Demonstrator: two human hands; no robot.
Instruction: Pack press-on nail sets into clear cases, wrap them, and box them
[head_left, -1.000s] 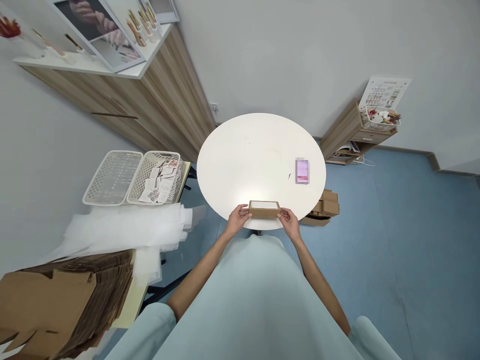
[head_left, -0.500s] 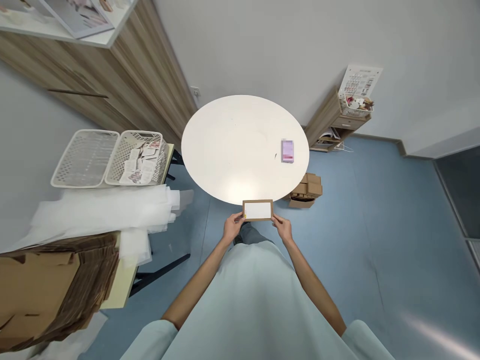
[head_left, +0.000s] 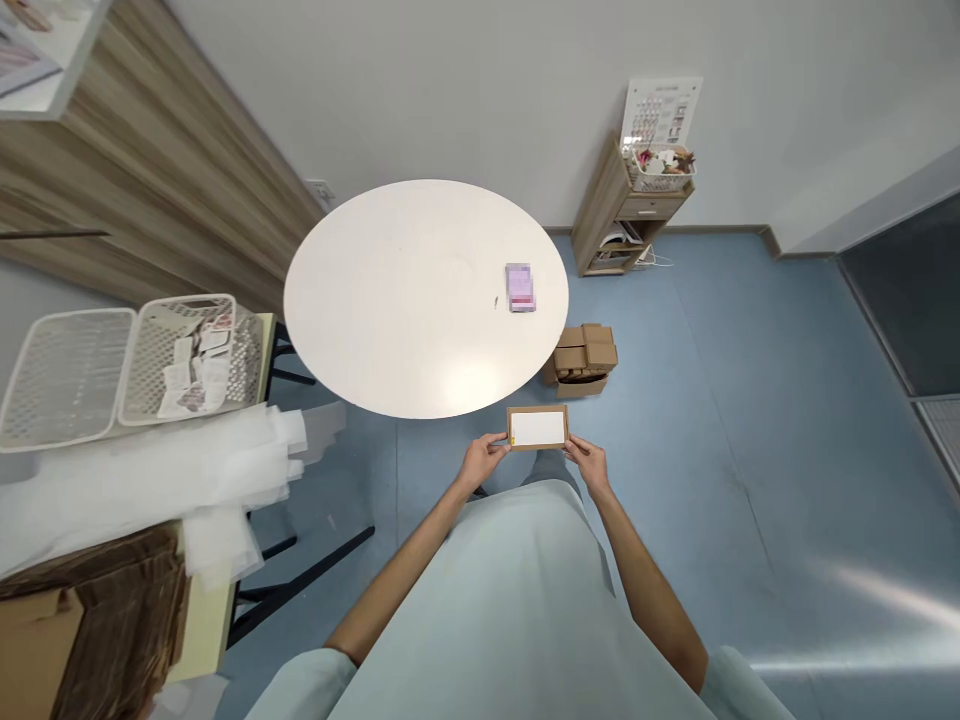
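A small flat cardboard box (head_left: 538, 410) with a white label across its upper face is held level in front of my body, past the table's near edge. My left hand (head_left: 482, 461) pinches its left end, close to a small yellow mark on the label. At the other end, the fingers of my right hand (head_left: 589, 463) grip the right edge. On the white oval table (head_left: 405, 320) lies a small purple and pink packet (head_left: 520, 288), blurred out, with a tiny dark object (head_left: 496, 302) beside it.
Several brown cartons (head_left: 581, 358) are piled on the floor right of the table. To the left, a side table holds an open white basket (head_left: 142, 370) with papers, white packing sheets (head_left: 165, 455) and flattened cardboard (head_left: 124, 610). A wooden cabinet (head_left: 600, 205) stands against the wall.
My view has turned and shifted to the right, so the table and baskets appear further left. The box, still in both hands, has moved right, away from the table's edge toward the cartons.
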